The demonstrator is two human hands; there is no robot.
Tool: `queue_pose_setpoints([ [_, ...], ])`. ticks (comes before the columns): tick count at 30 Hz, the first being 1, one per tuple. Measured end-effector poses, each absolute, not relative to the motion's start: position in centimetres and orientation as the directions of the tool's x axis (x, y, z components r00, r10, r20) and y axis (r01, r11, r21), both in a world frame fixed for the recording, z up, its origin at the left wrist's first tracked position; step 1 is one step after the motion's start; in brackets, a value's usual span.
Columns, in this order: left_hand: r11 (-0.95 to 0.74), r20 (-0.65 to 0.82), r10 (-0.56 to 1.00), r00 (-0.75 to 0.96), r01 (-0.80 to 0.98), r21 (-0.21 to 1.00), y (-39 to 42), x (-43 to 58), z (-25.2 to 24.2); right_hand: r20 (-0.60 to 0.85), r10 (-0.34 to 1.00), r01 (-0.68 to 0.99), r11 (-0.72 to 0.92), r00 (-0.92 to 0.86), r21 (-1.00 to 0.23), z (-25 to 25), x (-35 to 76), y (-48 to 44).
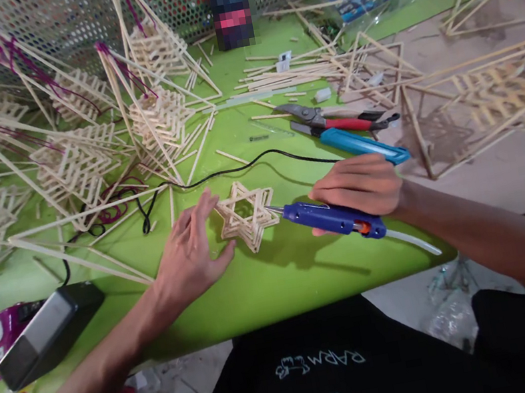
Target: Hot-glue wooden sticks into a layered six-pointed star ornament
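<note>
In the head view a small star-shaped stack of wooden sticks (pixel 247 218) lies on the green table (pixel 307 276). My left hand (pixel 196 245) is beside its left edge with fingers and thumb apart; whether a fingertip touches a point of the star is hard to tell. My right hand (pixel 360 187) is wrapped round a blue glue gun (pixel 330 217), whose tip is at the star's right side. A translucent glue stick (pixel 411 241) pokes out of the gun's back end. A black cord (pixel 237 168) runs behind the star.
Several stick frames with purple thread (pixel 79 164) crowd the left. Red-handled pruning shears (pixel 337 119) and a blue cutter (pixel 359 142) lie beyond my right hand. Loose sticks (pixel 292 75) spread at the back. A dark box (pixel 50 335) stands at front left, near the table edge.
</note>
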State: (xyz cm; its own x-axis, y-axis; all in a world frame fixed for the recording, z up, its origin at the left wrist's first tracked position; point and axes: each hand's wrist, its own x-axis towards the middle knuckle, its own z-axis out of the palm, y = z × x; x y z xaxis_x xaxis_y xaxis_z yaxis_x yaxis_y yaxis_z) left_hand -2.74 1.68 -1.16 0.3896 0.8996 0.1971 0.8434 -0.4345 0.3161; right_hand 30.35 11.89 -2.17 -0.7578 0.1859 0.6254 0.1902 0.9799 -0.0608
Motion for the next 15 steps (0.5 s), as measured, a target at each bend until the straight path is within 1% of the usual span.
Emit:
queue_pose_setpoints([
  [4, -0.449, 0.279, 0.885, 0.372, 0.839, 0.307, 1.4, -2.6, -0.9, 0.69, 0.097, 0.106, 0.994, -0.717, -0.029, -2.0, 30.2, 12.0],
  [8, -0.454, 0.232, 0.888, 0.398, 0.841, 0.294, 1.2, -2.7, -0.3, 0.673, 0.047, 0.068, 0.998, -0.738, 0.006, -1.9, 30.3, 12.0],
  [9, -0.457, 0.225, 0.886, 0.405, 0.844, 0.282, 1.2, -2.7, -0.1, 0.658, 0.069, 0.071, 0.997, -0.75, -0.024, -2.0, 30.3, 12.0],
  [10, -0.471, 0.233, 0.878, 0.418, 0.843, 0.261, 1.2, -2.8, 0.1, 0.638, 0.114, 0.079, 0.993, -0.761, -0.083, -2.1, 30.4, 11.9],
  [11, -0.494, 0.251, 0.863, 0.439, 0.838, 0.233, 1.2, -2.9, 0.3, 0.608, 0.179, 0.095, 0.981, -0.774, -0.169, -2.2, 30.5, 11.9],
  [13, -0.593, 0.306, 0.789, 0.533, 0.79, 0.154, 1.2, -3.0, 0.6, 0.514, 0.308, 0.136, 0.929, -0.801, -0.345, -2.4, 30.6, 11.8],
  [14, -0.641, 0.318, 0.748, 0.582, 0.758, 0.121, 1.2, -3.0, 0.7, 0.468, 0.348, 0.156, 0.903, -0.812, -0.401, -2.5, 30.6, 11.8],
  [15, -0.68, 0.322, 0.712, 0.624, 0.727, 0.094, 1.2, -3.0, 0.7, 0.429, 0.373, 0.176, 0.885, -0.822, -0.432, -2.6, 30.7, 11.8],
])
